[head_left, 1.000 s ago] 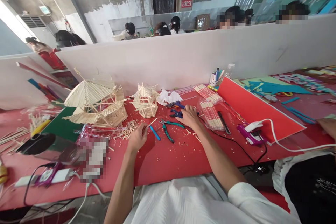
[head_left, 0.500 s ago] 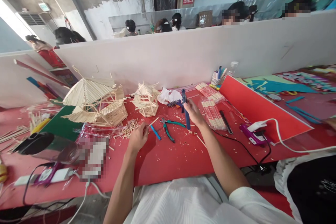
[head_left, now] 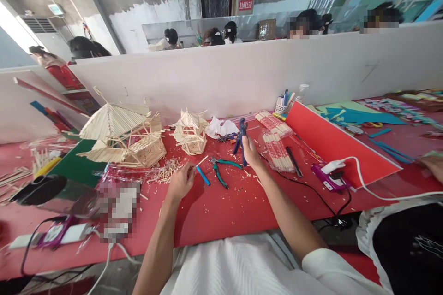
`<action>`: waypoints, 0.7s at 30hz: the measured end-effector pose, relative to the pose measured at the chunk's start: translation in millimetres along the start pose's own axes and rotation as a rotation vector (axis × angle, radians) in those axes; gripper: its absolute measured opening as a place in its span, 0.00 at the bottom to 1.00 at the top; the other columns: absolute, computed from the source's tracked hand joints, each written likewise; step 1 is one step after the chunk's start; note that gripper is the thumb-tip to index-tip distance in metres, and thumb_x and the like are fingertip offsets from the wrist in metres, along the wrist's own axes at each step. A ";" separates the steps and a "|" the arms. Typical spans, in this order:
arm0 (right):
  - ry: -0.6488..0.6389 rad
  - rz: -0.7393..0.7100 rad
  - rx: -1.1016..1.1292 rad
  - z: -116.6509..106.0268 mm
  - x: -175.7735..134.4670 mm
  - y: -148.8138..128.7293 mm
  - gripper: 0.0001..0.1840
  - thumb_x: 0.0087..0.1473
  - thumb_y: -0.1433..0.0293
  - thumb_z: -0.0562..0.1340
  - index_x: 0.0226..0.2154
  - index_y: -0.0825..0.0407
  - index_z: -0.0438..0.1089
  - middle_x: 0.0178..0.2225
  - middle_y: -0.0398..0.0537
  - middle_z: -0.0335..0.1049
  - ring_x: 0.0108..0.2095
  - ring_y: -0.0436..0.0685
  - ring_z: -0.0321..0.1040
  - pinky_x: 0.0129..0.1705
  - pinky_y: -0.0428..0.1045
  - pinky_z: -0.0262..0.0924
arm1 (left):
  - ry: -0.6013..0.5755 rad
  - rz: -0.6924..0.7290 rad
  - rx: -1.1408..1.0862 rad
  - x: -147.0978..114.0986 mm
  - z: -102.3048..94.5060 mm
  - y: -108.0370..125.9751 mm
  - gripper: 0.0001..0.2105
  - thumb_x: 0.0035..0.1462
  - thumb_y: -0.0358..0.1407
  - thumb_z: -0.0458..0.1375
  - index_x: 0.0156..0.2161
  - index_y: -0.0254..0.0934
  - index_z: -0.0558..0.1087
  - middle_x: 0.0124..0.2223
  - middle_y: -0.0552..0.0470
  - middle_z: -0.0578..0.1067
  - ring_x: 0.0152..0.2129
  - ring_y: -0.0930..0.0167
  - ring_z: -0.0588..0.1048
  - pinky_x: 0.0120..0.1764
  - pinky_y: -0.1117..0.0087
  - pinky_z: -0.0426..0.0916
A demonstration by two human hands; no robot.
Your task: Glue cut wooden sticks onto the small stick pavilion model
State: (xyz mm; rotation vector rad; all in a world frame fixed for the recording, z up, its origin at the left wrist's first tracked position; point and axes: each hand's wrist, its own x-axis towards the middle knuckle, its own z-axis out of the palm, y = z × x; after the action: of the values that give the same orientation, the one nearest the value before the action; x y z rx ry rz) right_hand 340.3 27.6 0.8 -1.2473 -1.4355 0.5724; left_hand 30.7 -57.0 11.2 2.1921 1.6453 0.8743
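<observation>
My left hand (head_left: 182,180) is closed, pinching a short thin wooden stick (head_left: 202,161) that points up and right. In my right hand (head_left: 251,153) is a dark blue hand tool with two legs (head_left: 242,136), held upright; its exact kind is unclear. Between the hands, green-handled pliers (head_left: 221,171) lie spread apart beside a small blue strip (head_left: 203,176). Beyond my left hand stand a small wooden-stick pavilion (head_left: 191,133) and a larger one (head_left: 121,136). A dark tool with some orange (head_left: 226,137) lies behind the blue one, partly hidden.
Packs of wooden sticks (head_left: 277,150), a black pen (head_left: 293,161) and a red board (head_left: 339,140) are at right. A purple socket block (head_left: 327,179) has cables. At left lie a clear jug (head_left: 69,196) and stick scraps (head_left: 166,170). A white partition (head_left: 214,76) runs behind.
The view has shifted slightly. The blue tool's legs look further apart in my right hand. My left hand still holds the stick in about the same place.
</observation>
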 end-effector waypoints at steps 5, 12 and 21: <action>0.035 -0.013 -0.028 2.8 -2.3 -0.3 0.35 0.66 0.43 0.41 0.50 0.51 0.67 0.50 0.62 0.75 0.53 0.65 0.72 0.59 0.59 0.63 | -0.017 0.011 -0.022 0.6 0.3 1.1 0.10 0.66 0.39 0.49 0.41 0.41 0.71 0.31 0.51 0.78 0.27 0.67 0.76 0.34 0.69 0.64; 0.007 -0.005 -0.017 6.9 -1.3 -1.0 0.33 0.62 0.40 0.47 0.47 0.50 0.65 0.43 0.60 0.77 0.45 0.67 0.75 0.52 0.60 0.67 | -0.025 -0.003 -0.013 -0.5 -3.7 4.6 0.11 0.67 0.41 0.48 0.42 0.40 0.71 0.32 0.51 0.78 0.26 0.68 0.76 0.34 0.69 0.63; -0.159 -0.015 0.018 2.3 -5.8 -11.2 0.31 0.62 0.40 0.49 0.44 0.49 0.68 0.43 0.54 0.76 0.46 0.63 0.75 0.51 0.56 0.68 | 0.021 0.012 -0.026 -1.2 -6.5 6.9 0.11 0.68 0.41 0.48 0.40 0.41 0.70 0.29 0.53 0.75 0.26 0.68 0.74 0.33 0.70 0.62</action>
State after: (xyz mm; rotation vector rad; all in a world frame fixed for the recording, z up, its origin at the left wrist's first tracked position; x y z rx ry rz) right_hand 333.1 19.3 7.4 -1.1974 -1.5666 0.6863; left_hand 31.9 -61.3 19.7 2.1851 1.6229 0.9189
